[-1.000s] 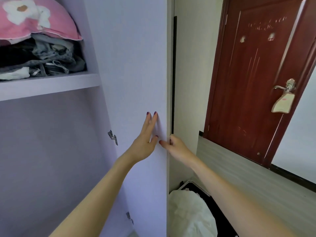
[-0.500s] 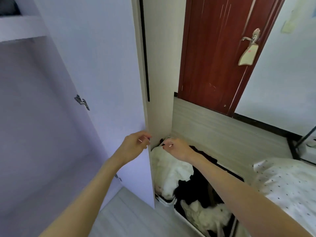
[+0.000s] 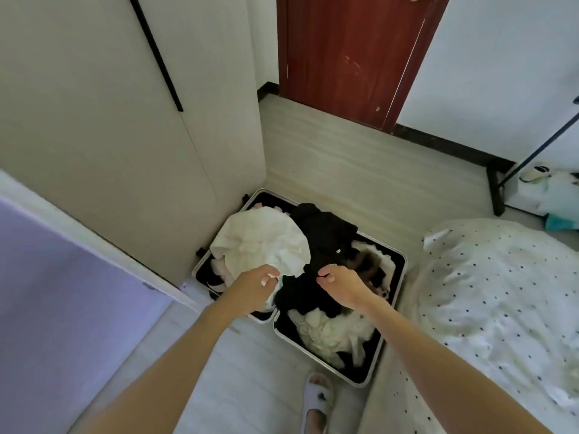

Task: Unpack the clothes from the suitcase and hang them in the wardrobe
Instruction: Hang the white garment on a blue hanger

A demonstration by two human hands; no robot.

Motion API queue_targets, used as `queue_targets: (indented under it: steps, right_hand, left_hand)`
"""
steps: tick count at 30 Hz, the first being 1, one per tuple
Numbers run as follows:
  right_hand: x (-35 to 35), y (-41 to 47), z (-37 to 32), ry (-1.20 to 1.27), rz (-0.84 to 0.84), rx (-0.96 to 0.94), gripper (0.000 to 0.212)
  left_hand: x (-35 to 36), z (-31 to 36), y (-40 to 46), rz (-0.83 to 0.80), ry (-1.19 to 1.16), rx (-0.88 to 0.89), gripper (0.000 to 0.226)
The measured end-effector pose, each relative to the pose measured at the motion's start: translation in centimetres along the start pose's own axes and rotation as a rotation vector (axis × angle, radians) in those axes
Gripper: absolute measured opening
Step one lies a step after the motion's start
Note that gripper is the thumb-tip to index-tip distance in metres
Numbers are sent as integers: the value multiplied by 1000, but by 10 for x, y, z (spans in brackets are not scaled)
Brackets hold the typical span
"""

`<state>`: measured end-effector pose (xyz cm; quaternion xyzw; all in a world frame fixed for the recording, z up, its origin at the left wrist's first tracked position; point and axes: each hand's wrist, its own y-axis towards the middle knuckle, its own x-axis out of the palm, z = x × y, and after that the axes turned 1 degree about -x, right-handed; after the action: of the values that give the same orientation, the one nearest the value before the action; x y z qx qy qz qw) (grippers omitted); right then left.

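The left hand (image 3: 255, 285) and the right hand (image 3: 340, 285) reach down over the open suitcase (image 3: 393, 311). Both have curled fingers. The left one pinches the white cloth (image 3: 260, 242); the right one is at the black cloth (image 3: 319, 242), but its grip cannot be told. The suitcase lies on the floor, touching the wardrobe (image 3: 125, 126) corner, with the bed (image 3: 501, 292) just beside it and a red door (image 3: 344, 54) behind. A slipper (image 3: 316, 399) stands near its front edge. A moment ago the hands were up by the wardrobe door (image 3: 56, 277); now they are low. The suitcase is full of messy white and black clothes.
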<state>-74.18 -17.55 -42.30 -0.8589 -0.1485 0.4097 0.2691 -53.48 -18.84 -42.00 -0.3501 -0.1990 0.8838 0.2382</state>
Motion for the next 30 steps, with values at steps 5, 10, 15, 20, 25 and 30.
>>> queue_targets:
  steps: [5, 10, 15, 20, 25, 30]
  right_hand:
    - [11, 114, 74, -60, -9, 5, 41]
    - [60, 241, 149, -196, 2, -48, 48]
    - [121, 344, 207, -318, 23, -60, 58]
    - [163, 414, 246, -377, 58, -66, 66]
    - [186, 457, 282, -281, -33, -8, 63]
    - [195, 468, 301, -163, -60, 71, 53]
  left_hand:
    - [74, -45, 106, 1, 42, -123, 31]
    - [135, -132, 216, -1, 137, -227, 35]
    - [181, -195, 320, 9, 257, -221, 43]
    - [212, -227, 399, 85, 340, -84, 67]
    - [235, -246, 475, 20, 579, -5, 93]
    - [241, -252, 512, 28, 663, 55, 41]
